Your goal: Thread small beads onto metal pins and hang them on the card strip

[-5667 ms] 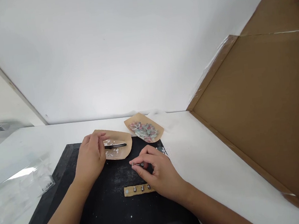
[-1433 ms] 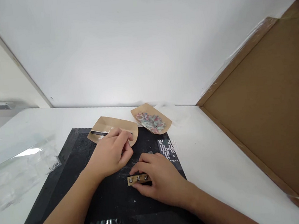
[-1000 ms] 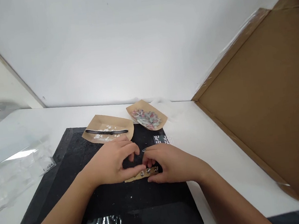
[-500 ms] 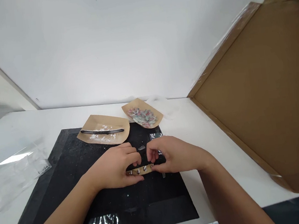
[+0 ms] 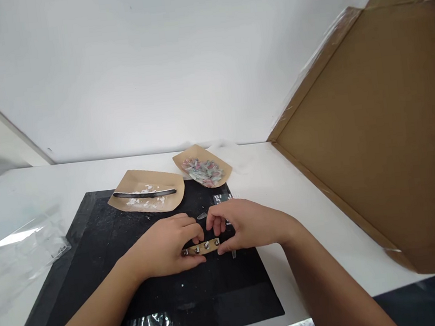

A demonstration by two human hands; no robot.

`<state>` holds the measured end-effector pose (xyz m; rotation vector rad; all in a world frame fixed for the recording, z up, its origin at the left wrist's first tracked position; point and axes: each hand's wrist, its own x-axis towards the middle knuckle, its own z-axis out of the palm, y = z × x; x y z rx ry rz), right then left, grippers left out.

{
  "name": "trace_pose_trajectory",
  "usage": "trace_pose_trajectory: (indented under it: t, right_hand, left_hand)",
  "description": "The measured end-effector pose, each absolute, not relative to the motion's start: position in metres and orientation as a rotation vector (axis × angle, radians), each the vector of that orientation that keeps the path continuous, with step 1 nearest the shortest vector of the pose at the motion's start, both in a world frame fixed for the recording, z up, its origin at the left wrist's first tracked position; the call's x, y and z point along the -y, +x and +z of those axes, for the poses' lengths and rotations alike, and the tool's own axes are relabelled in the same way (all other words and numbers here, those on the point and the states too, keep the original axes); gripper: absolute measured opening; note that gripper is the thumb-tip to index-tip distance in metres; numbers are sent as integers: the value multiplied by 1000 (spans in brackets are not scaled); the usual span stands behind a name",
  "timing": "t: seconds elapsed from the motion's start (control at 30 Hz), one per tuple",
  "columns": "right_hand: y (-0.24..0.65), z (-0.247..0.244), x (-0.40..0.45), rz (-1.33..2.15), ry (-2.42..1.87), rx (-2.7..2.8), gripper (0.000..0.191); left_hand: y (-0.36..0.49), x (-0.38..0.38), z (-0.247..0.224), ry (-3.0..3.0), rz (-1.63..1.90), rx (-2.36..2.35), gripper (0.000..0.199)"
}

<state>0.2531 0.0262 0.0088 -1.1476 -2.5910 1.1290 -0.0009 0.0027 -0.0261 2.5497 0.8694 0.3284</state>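
Bracing of a narrow tan strip (image 5: 202, 248) is now done by the bare left hand (image 5: 168, 246), which was held before a boat-shaped brown paper tray (image 5: 135, 176) a moment ago; the strip's left end is grasped between thumb and fingers. Near its right end, the thumb of the right hand (image 5: 250, 224) is held parted from the curled fingers; whether the strip is touched by it cannot be told. Four small shiny metal fittings (image 5: 206, 245) are borne in a row, so the work is judged to have turned to adjusting. The strip is located over a glossy black mat (image 5: 217, 299), laid on a white table (image 5: 295, 191). The bench is backed by a plain white wall (image 5: 134, 88) and flanked at right by a brown cardboard panel (image 5: 386, 123).
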Motion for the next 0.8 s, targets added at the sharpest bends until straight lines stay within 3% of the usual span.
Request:
trace_pose_trajectory:
  t: [0.23, 0.5, 0.67, 0.8]
  right_hand:
    - [245, 0, -30, 1082, -1141, 2681, 4]
    - [255, 1, -38, 936, -1205, 2486, 3]
    - [254, 0, -37, 944, -1251, 2455, 3]
    - [251, 3, -34, 915, -1211, 2431, 4]
  left_hand:
    - [0, -6, -26, 2516, 294, -888, 21]
    - [1, -1, -23, 2464, 324, -890, 31]
    - [7, 4, -21, 2514, 419, -814, 12]
    - [9, 4, -24, 2597, 469, -797, 14]
